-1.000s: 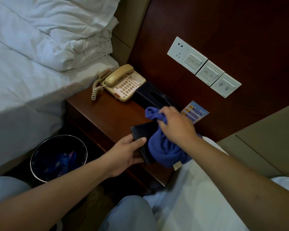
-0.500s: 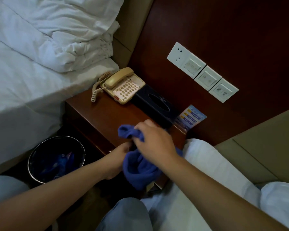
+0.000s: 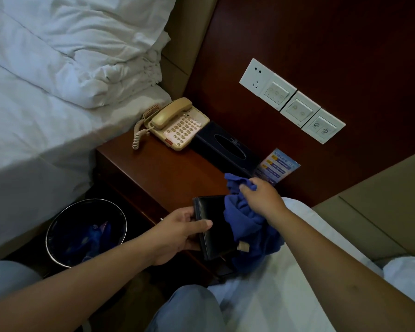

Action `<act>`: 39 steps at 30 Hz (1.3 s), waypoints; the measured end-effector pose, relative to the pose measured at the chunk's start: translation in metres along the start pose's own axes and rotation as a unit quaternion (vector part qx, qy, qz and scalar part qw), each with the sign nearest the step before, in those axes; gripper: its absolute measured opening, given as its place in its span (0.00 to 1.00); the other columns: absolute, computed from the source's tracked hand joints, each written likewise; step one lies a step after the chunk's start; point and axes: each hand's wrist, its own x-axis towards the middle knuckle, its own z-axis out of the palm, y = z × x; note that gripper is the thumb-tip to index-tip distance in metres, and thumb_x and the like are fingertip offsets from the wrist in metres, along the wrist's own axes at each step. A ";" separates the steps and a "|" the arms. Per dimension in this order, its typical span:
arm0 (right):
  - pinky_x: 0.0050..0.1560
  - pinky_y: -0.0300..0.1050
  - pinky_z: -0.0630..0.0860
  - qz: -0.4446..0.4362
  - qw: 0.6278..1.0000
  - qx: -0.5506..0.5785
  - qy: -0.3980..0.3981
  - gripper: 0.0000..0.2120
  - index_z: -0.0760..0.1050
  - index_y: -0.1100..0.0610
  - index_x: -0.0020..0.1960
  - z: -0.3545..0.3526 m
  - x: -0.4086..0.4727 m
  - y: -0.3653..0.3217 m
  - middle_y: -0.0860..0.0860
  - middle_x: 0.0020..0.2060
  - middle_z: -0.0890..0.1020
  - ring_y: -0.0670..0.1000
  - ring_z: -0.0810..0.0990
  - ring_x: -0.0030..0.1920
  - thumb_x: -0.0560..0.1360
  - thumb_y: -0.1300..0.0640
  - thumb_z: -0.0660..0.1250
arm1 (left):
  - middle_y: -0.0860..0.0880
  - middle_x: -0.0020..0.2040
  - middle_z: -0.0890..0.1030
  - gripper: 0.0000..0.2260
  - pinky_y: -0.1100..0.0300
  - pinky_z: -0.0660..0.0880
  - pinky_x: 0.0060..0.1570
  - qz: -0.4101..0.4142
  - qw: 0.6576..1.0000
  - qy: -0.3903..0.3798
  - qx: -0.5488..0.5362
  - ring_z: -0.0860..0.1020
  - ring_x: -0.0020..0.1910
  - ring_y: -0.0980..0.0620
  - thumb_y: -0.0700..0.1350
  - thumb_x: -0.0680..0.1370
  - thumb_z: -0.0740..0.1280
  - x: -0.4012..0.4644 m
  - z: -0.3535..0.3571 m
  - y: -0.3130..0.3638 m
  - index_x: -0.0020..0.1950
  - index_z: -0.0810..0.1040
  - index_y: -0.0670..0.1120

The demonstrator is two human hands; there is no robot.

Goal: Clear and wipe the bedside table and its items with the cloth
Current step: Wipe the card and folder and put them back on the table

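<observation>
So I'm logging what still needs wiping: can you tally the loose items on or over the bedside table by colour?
Beige: 1, the beige corded telephone
Black: 2, the black rectangular tissue box and the flat black tray held by the left hand
Blue: 2, the blue printed card and the blue cloth gripped by the right hand
Total: 5

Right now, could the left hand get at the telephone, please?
Probably not yet: the left hand grips the black tray. The tabletop toward the telephone looks bare.

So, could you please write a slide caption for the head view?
Left hand holds a black tray while right hand wipes it with a blue cloth.
</observation>
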 end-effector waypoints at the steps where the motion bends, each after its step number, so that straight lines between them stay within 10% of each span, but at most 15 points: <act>1: 0.42 0.51 0.72 0.017 1.000 0.016 -0.004 0.13 0.73 0.55 0.43 -0.001 0.002 0.001 0.55 0.37 0.76 0.58 0.76 0.41 0.83 0.49 0.60 | 0.40 0.63 0.83 0.18 0.37 0.76 0.65 -0.002 1.000 0.003 0.002 0.82 0.63 0.39 0.41 0.79 0.70 0.001 0.000 0.000 0.69 0.78 0.43; 11: 0.39 0.45 0.72 0.130 0.967 0.200 -0.089 0.09 0.75 0.58 0.45 0.003 -0.038 0.047 0.57 0.39 0.80 0.53 0.78 0.39 0.81 0.55 0.63 | 0.44 0.63 0.84 0.14 0.48 0.82 0.53 0.019 0.998 0.055 0.000 0.83 0.61 0.44 0.40 0.83 0.65 0.015 0.001 0.028 0.69 0.77 0.47; 18: 0.46 0.49 0.71 0.116 0.987 0.009 -0.110 0.13 0.73 0.58 0.41 -0.025 -0.083 0.105 0.59 0.41 0.79 0.58 0.77 0.44 0.81 0.52 0.62 | 0.44 0.62 0.84 0.14 0.45 0.83 0.53 -0.022 0.995 0.085 0.053 0.83 0.60 0.42 0.41 0.83 0.66 0.010 0.057 -0.005 0.69 0.77 0.48; 21: 0.57 0.51 0.75 0.113 0.980 -0.079 -0.140 0.15 0.78 0.60 0.54 -0.040 -0.119 0.131 0.60 0.53 0.82 0.60 0.80 0.55 0.81 0.48 0.62 | 0.42 0.62 0.83 0.14 0.46 0.83 0.50 -0.026 0.993 0.103 0.059 0.83 0.59 0.41 0.40 0.83 0.67 0.005 0.099 -0.009 0.69 0.76 0.47; 27: 0.53 0.51 0.77 0.173 0.900 -0.197 -0.348 0.21 0.79 0.59 0.61 -0.053 -0.205 0.170 0.58 0.55 0.83 0.58 0.81 0.50 0.76 0.45 0.69 | 0.41 0.61 0.82 0.14 0.46 0.84 0.50 -0.037 0.988 0.121 0.093 0.83 0.58 0.41 0.39 0.82 0.67 -0.017 0.179 -0.012 0.68 0.73 0.46; 30: 0.56 0.49 0.76 0.188 0.879 -0.214 -0.381 0.24 0.75 0.57 0.68 -0.059 -0.239 0.181 0.55 0.66 0.78 0.58 0.79 0.63 0.79 0.42 0.67 | 0.40 0.60 0.82 0.10 0.46 0.83 0.51 -0.035 0.987 0.121 0.102 0.83 0.58 0.40 0.40 0.83 0.67 -0.033 0.212 -0.020 0.64 0.75 0.44; 39: 0.59 0.51 0.77 -0.025 0.990 -0.129 -0.041 0.33 0.63 0.44 0.77 -0.075 -0.266 0.204 0.50 0.67 0.77 0.54 0.78 0.60 0.75 0.40 0.69 | 0.36 0.55 0.83 0.10 0.52 0.85 0.39 -0.075 0.989 0.129 -0.012 0.86 0.52 0.38 0.42 0.79 0.72 -0.062 0.259 -0.028 0.57 0.76 0.39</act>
